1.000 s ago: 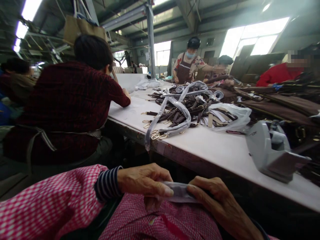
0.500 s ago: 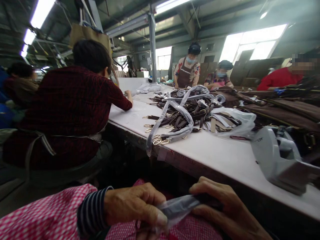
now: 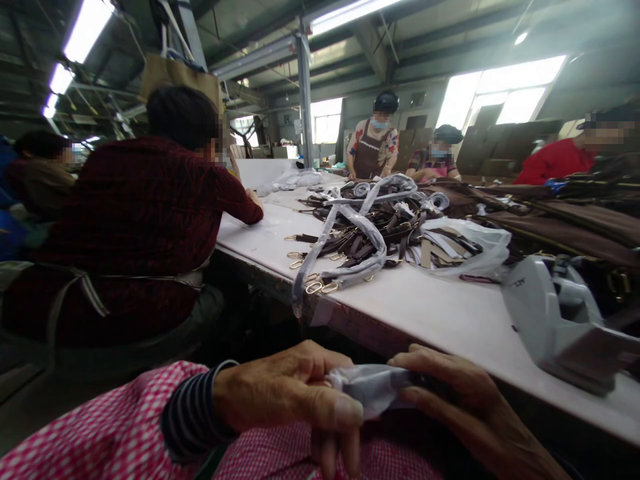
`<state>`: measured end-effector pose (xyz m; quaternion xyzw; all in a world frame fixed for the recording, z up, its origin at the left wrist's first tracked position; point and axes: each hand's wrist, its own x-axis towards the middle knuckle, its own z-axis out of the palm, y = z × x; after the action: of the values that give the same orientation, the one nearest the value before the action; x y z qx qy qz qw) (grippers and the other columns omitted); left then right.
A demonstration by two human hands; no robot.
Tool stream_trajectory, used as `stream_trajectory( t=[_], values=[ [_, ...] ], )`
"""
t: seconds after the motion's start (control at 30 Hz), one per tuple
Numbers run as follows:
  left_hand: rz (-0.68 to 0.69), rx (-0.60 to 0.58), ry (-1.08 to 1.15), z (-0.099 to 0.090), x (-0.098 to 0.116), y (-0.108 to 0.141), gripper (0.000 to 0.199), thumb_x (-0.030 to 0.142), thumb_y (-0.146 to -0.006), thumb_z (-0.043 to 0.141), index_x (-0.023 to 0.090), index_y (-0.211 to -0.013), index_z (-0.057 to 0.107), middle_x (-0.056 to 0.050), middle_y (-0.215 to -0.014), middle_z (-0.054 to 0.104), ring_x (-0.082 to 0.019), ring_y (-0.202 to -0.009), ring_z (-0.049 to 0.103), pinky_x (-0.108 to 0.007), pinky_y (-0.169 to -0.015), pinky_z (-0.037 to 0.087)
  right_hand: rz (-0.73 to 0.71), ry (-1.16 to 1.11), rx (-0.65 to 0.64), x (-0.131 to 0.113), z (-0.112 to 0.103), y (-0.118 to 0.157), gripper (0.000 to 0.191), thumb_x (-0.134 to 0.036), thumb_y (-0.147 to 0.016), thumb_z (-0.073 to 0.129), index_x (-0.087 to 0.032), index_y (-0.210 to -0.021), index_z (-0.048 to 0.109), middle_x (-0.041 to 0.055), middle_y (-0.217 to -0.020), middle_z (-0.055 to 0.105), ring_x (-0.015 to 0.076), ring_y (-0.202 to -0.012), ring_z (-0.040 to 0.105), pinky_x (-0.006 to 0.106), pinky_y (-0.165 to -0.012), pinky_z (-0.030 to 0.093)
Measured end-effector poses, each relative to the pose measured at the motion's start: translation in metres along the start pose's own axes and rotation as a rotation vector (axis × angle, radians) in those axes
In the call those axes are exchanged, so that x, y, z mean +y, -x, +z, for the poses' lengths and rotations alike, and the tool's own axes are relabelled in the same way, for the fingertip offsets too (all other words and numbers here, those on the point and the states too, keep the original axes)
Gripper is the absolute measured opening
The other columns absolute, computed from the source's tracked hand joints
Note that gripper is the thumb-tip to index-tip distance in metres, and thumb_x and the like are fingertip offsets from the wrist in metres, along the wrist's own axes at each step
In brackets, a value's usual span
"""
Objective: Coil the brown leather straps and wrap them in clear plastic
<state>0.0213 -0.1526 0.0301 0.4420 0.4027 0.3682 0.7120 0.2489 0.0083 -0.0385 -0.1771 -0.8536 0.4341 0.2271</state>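
Observation:
Low in front of me, above my checked apron, my left hand pinches the bunched end of a clear plastic sleeve between thumb and fingers. My right hand is closed around a dark strap, which runs into the sleeve. Most of the strap is hidden by my right fingers and shadow. Beyond my hands, on the table, lies a pile of dark straps with gold-coloured clips. Several plastic-wrapped straps rest on that pile, one hanging over the table's edge.
A grey tape dispenser stands on the table at right. Behind it lie brown bags. A clear plastic bag of strips sits beside the pile. At left a co-worker in dark red leans on the table; others work at the far side.
My left hand has moved right and slightly up, closer to my right hand. The plastic sleeve between them is now shorter and more bunched.

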Motion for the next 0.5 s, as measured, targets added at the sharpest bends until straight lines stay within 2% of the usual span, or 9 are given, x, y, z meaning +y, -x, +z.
stream_trajectory(
  t=[0.1, 0.2, 0.33, 0.5],
  values=[
    [-0.067, -0.006, -0.095, -0.004, -0.005, -0.004, 0.046, 0.064, -0.089, 0.065, 0.019, -0.086, 0.06, 0.002, -0.06, 0.061, -0.011, -0.041, 0.051, -0.021, -0.043, 0.036, -0.086, 0.01, 0.024, 0.003, 0.001, 0.008, 0.033, -0.051, -0.093, 0.072, -0.032, -0.12, 0.077, 0.0054, -0.117, 0.076, 0.0269, -0.107, 0.072, 0.03, -0.089, 0.062],
    [-0.092, 0.116, -0.376, -0.008, -0.014, -0.006, 0.039, 0.055, -0.093, 0.062, 0.02, -0.078, 0.056, 0.004, -0.058, 0.054, -0.009, -0.043, 0.048, -0.02, -0.044, 0.034, -0.164, 0.01, 0.045, 0.008, 0.009, 0.012, 0.032, -0.049, -0.092, 0.074, -0.032, -0.119, 0.076, 0.005, -0.113, 0.078, 0.026, -0.103, 0.074, 0.03, -0.089, 0.062],
    [-0.069, 0.24, -0.801, -0.01, -0.02, -0.001, 0.035, 0.044, -0.101, 0.052, 0.02, -0.075, 0.054, 0.004, -0.059, 0.052, -0.011, -0.055, 0.049, -0.02, -0.054, 0.036, -0.101, 0.034, 0.007, 0.017, 0.016, 0.019, 0.031, -0.045, -0.089, 0.078, -0.033, -0.118, 0.076, 0.0029, -0.105, 0.079, 0.024, -0.095, 0.075, 0.028, -0.085, 0.063],
    [-0.058, 0.315, -1.002, -0.005, -0.021, 0.007, 0.031, 0.04, -0.1, 0.05, 0.022, -0.075, 0.052, 0.003, -0.065, 0.043, -0.016, -0.065, 0.041, -0.027, -0.067, 0.035, -0.06, 0.031, -0.075, 0.018, 0.016, 0.024, 0.033, -0.047, -0.089, 0.078, -0.031, -0.118, 0.077, 0.0035, -0.106, 0.079, 0.023, -0.093, 0.076, 0.027, -0.082, 0.063]
  ],
)
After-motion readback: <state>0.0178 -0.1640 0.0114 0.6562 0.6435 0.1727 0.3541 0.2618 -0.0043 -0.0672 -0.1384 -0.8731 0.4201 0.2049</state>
